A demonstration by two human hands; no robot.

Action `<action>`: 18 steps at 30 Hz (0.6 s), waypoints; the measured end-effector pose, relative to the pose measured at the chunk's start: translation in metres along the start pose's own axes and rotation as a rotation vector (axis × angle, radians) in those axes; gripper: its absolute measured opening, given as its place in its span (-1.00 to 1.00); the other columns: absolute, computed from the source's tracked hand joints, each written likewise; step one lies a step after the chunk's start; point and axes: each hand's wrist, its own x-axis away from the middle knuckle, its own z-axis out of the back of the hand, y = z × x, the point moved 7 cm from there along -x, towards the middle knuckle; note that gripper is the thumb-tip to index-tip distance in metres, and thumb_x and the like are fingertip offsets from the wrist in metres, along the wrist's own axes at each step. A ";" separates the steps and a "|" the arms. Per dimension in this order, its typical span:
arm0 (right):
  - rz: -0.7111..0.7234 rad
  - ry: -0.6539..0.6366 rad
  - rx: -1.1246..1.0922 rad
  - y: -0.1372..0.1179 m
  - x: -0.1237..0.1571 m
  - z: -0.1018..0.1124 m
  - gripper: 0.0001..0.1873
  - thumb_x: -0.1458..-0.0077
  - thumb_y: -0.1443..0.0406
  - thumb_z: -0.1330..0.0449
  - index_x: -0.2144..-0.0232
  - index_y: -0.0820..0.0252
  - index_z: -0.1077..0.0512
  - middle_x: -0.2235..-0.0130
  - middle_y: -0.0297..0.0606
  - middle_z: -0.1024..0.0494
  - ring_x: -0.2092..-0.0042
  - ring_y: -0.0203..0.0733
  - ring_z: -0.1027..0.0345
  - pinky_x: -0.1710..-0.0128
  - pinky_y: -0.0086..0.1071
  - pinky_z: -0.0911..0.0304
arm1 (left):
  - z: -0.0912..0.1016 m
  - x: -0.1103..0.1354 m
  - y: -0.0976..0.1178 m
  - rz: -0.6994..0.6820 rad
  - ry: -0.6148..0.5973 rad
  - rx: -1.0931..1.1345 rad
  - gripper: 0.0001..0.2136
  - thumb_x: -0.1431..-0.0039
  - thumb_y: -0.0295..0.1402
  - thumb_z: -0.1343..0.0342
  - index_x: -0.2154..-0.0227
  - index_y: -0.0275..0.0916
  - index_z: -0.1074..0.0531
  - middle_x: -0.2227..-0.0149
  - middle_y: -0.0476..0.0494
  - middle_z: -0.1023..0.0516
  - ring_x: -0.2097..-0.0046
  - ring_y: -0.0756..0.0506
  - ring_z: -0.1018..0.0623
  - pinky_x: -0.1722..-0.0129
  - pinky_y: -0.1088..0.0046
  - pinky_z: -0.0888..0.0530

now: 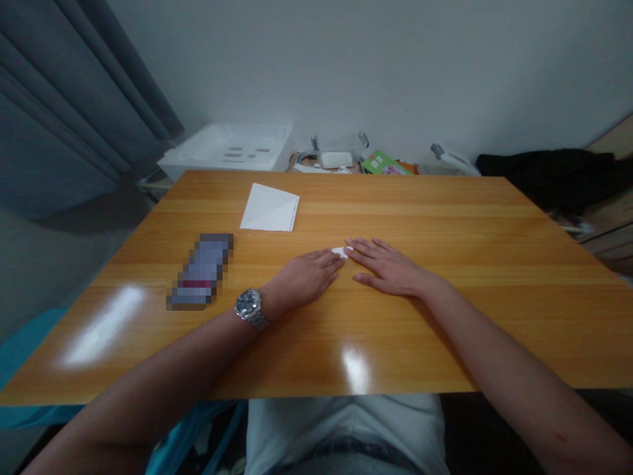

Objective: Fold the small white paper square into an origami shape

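Observation:
A small piece of white paper (341, 252) lies on the wooden table, mostly covered by fingers, so its full shape is hidden. My left hand (307, 280), with a metal watch (248, 305) at the wrist, rests flat with its fingertips on the paper's left part. On the other side my right hand (388, 267) lies flat, fingers spread and the index fingertip touching the paper's right end. Farther back on the table is a white sheet of paper (270, 208) with a perforated right edge and a faint crease.
A pixelated phone-like object (202, 272) lies on the left of the wooden table (494, 316). Behind the far edge stand a white tray (198, 155), a green booklet (383, 163) and clutter. A blue chair (30, 343) is at the left, dark cloth (548, 175) at the right.

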 end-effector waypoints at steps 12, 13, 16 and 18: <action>-0.073 -0.015 -0.023 0.002 -0.002 0.000 -0.29 -0.43 -0.05 0.19 -0.48 0.09 0.11 -0.47 -0.16 0.03 -0.48 -0.05 0.12 -0.45 0.03 0.15 | 0.000 0.001 -0.004 0.052 -0.058 0.047 -0.53 -0.51 -0.19 0.19 -0.32 -0.31 -0.26 -0.31 -0.26 -0.35 -0.35 -0.20 -0.33 -0.36 0.26 -0.24; -0.084 -0.010 -0.020 0.002 -0.002 0.001 -0.28 -0.43 -0.05 0.19 -0.47 0.13 0.10 -0.47 -0.14 0.04 -0.47 -0.04 0.12 -0.45 0.02 0.14 | 0.000 0.001 -0.004 0.048 -0.061 0.051 -0.52 -0.51 -0.17 0.19 -0.32 -0.31 -0.26 -0.32 -0.27 -0.34 -0.35 -0.21 -0.32 -0.37 0.26 -0.24; -0.116 0.013 -0.011 0.003 -0.004 0.004 -0.25 -0.42 -0.04 0.18 -0.47 0.23 0.06 -0.47 -0.06 0.03 -0.47 -0.01 0.10 -0.45 -0.02 0.10 | 0.002 0.003 -0.007 0.039 -0.057 0.077 -0.48 -0.50 -0.10 0.19 -0.35 -0.27 -0.23 -0.34 -0.28 -0.32 -0.37 -0.22 -0.30 -0.38 0.22 -0.21; -0.119 0.022 -0.010 0.003 -0.004 0.005 -0.24 -0.41 -0.05 0.16 -0.47 0.23 0.04 -0.46 -0.05 0.00 -0.47 0.01 0.08 -0.44 -0.01 0.08 | 0.004 0.005 -0.010 0.031 -0.066 0.109 -0.48 -0.49 -0.08 0.19 -0.36 -0.23 -0.22 -0.36 -0.26 -0.29 -0.37 -0.20 -0.30 -0.39 0.20 -0.19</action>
